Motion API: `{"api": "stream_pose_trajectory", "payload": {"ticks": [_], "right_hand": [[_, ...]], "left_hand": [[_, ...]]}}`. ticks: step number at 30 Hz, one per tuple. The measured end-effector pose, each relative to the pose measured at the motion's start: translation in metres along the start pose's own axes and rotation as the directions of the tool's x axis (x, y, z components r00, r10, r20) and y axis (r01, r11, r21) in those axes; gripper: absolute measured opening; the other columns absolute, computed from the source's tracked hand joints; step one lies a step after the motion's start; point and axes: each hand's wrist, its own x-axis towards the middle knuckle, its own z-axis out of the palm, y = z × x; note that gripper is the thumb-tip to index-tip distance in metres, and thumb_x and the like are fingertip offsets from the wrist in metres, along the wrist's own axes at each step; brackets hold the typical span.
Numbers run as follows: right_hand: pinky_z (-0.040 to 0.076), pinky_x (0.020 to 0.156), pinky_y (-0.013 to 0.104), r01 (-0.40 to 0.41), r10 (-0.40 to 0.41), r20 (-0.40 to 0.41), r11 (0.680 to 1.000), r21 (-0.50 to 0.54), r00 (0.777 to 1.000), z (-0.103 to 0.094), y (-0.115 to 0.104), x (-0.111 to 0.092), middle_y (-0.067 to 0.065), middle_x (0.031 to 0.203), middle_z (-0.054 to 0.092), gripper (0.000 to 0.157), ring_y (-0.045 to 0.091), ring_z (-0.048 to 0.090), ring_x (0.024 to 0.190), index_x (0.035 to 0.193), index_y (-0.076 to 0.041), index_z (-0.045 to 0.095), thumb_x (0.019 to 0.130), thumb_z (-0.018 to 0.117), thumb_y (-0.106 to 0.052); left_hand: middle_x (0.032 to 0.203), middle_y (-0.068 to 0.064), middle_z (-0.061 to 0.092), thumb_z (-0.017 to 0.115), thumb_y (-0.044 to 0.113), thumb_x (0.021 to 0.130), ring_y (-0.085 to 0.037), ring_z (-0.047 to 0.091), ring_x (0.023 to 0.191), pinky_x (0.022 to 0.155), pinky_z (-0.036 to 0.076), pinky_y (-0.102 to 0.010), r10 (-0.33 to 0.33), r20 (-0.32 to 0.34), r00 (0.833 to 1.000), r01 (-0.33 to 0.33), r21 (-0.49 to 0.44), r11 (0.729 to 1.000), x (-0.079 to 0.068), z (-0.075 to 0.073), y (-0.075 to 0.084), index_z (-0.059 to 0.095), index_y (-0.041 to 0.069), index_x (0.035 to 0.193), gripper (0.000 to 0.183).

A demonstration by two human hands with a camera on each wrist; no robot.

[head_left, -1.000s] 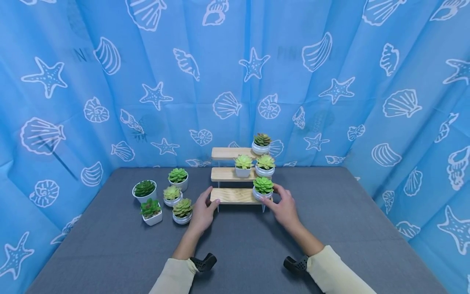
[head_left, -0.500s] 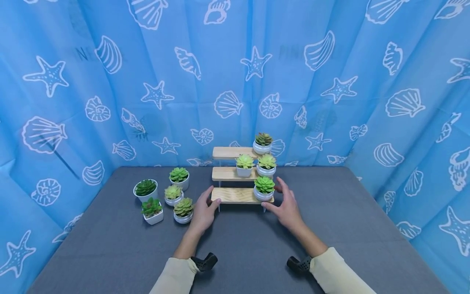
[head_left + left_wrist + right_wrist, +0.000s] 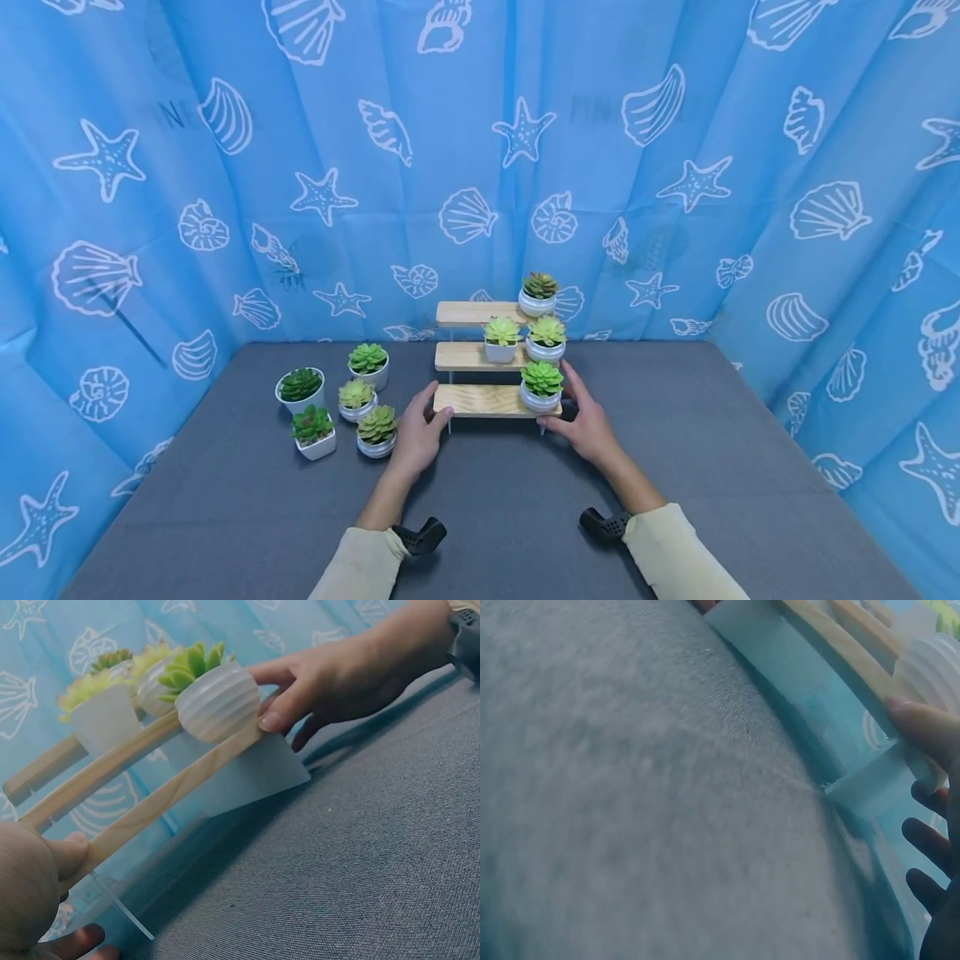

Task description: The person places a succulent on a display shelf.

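A three-tier wooden plant stand (image 3: pixel 480 401) with clear legs stands at the middle of the table. My left hand (image 3: pixel 417 432) grips the left end of its lowest board, the thumb on the front edge. At the right end of that board my right hand (image 3: pixel 588 425) holds on, its thumb (image 3: pixel 924 727) against the front edge. Beside it a bright green succulent in a ribbed white pot (image 3: pixel 541 387) sits on the lowest board. The middle board bears a square-potted succulent (image 3: pixel 500 340) and a round-potted one (image 3: pixel 546 339). On the top board's right end is a dark reddish-green succulent (image 3: pixel 537 294).
Left of the stand several potted succulents group on the grey table (image 3: pixel 480 525): a dark green one (image 3: pixel 301 388), a square-potted one (image 3: pixel 314 433), a pale one (image 3: pixel 357 400), another pale one (image 3: pixel 377 432) and a green one (image 3: pixel 369 365). A blue shell-print curtain (image 3: pixel 480 150) hangs behind.
My right hand has let go of the bright green succulent's pot and moved to the lowest board's right end. The left hand stays on the left end.
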Motion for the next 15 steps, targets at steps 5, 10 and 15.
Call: {"api": "stream_pose_trajectory", "payload": {"ticks": [5,10,15], "right_hand": [[0.03,0.103,0.062,-0.008,0.008,0.001,0.999,0.039,1.0,0.0019,0.0001,0.0009,0.019,0.13,0.058,0.103,0.036,0.05,0.123,0.157,-0.03,0.016,0.079,0.084,-0.023],[0.03,0.103,0.063,0.007,-0.007,-0.004,0.999,0.054,1.0,0.004,0.0013,0.0015,0.019,0.132,0.057,0.103,0.037,0.049,0.124,0.156,-0.032,0.017,0.079,0.083,-0.023],[0.032,0.101,0.063,0.022,-0.022,-0.012,0.998,0.05,1.0,0.004,0.0024,0.0005,0.021,0.132,0.057,0.1,0.038,0.051,0.121,0.157,-0.03,0.018,0.08,0.082,-0.021]], "left_hand": [[0.15,-0.018,0.038,0.058,0.02,0.1,-0.036,0.039,0.134,0.107,0.035,-0.052,-0.005,-0.001,1.0,0.005,0.0,1.0,-0.0003,0.0001,-0.0013,0.038,0.007,0.149,0.055],[0.149,-0.018,0.038,0.058,0.02,0.1,-0.036,0.04,0.133,0.106,0.035,-0.052,0.011,-0.003,1.0,-0.011,-0.002,1.0,0.0003,-0.0006,-0.0025,0.038,0.006,0.149,0.055],[0.15,-0.016,0.038,0.059,0.021,0.099,-0.034,0.038,0.135,0.107,0.034,-0.05,0.001,0.005,1.0,-0.001,-0.003,1.0,0.0021,0.0004,-0.0026,0.039,0.009,0.149,0.055]]}}
